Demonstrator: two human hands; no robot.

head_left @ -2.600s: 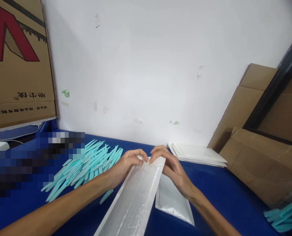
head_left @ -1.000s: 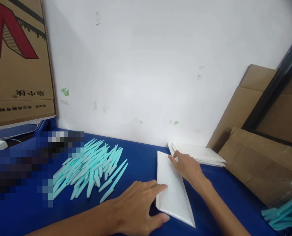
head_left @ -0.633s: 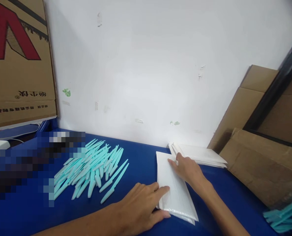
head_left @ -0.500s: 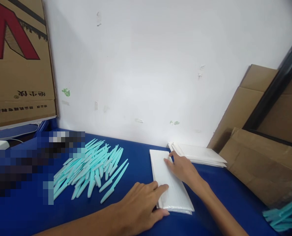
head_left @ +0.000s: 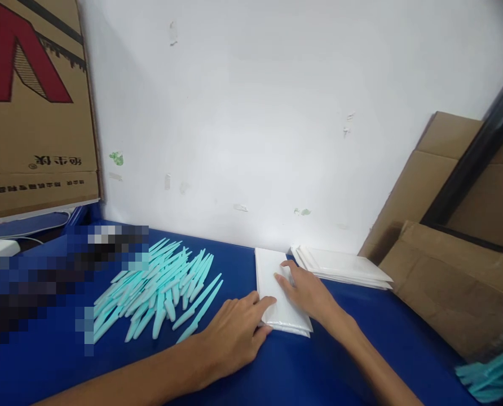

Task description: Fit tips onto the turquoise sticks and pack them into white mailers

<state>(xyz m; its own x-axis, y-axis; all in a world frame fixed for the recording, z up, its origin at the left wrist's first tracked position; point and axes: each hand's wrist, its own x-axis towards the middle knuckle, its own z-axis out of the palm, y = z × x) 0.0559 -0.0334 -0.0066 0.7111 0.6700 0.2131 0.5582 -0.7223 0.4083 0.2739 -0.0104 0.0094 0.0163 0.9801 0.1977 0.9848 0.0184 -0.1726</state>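
A stack of flat white plastic sleeves (head_left: 283, 316) lies on the blue table, its far end close to the wall. My left hand (head_left: 243, 327) holds the near left corner, index finger on top and thumb at the near edge. On the right side of the stack rests my right hand (head_left: 308, 287), thumb and index finger apart on the top sleeve, its other fingers partly hidden. Left of my hands is a loose pile of light turquoise plastic knife-shaped blades with handles (head_left: 162, 287).
More white sleeves (head_left: 348, 265) lie at the back right against the wall. Cardboard (head_left: 450, 282) leans at the right, with turquoise pieces (head_left: 492, 375) near the corner. A large printed carton (head_left: 35, 129) stands at the left. A pixelated patch hides part of the table's left.
Both hands have slid the stack of white sleeves away from me and slightly left, nearer the wall. The turquoise pile has not moved on the table.
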